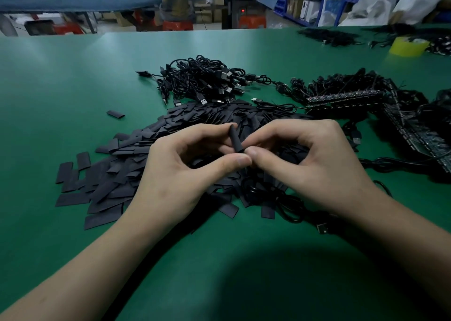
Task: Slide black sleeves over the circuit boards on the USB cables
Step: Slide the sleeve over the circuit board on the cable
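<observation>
Both hands pinch 1 black sleeve (pixel 236 138) above the sleeve pile (pixel 127 169) on the bench (pixel 61 81) — left hand (pixel 195 162) steadying it, right hand (pixel 305 159) likely feeding the board in.

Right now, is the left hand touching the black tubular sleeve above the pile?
Touching. Head view: left hand pinches the black tubular sleeve, forefinger on top, thumb below.

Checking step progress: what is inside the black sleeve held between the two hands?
The black sleeve is opaque and rounded out, not flat. Nothing sticks out of its upper end. Thumbs of the left hand and right hand cover its lower end, so its contents cannot be seen.
</observation>
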Demonstrator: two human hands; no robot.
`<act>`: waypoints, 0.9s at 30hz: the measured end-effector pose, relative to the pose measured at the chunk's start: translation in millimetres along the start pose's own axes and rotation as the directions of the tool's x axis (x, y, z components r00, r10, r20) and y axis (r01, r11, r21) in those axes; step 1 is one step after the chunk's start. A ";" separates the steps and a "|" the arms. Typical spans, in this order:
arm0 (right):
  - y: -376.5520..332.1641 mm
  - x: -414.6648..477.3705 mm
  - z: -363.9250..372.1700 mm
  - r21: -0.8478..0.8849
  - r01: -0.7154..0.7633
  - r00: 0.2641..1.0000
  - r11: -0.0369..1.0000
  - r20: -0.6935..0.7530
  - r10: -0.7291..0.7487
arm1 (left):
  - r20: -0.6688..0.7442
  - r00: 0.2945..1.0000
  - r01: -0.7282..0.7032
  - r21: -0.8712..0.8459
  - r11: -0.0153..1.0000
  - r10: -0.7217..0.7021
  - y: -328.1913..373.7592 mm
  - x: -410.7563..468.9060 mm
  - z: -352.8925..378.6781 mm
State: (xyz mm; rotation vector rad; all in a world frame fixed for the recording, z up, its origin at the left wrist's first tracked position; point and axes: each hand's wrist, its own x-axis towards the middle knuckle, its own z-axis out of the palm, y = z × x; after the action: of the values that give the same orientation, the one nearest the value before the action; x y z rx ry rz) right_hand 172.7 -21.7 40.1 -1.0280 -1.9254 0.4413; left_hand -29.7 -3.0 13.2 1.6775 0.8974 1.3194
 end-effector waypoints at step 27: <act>10.6 4.5 5.1 0.649 -0.367 0.929 0.667 0.295 0.225 | 0.196 0.980 0.010 -0.145 0.989 0.019 -8.8 4.9 -6.3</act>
State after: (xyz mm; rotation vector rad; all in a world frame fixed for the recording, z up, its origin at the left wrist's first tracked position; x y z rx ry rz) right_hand 172.4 -11.4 32.9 -0.7908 -1.5118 1.3907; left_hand -35.4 6.1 8.0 1.6626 0.6661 1.1684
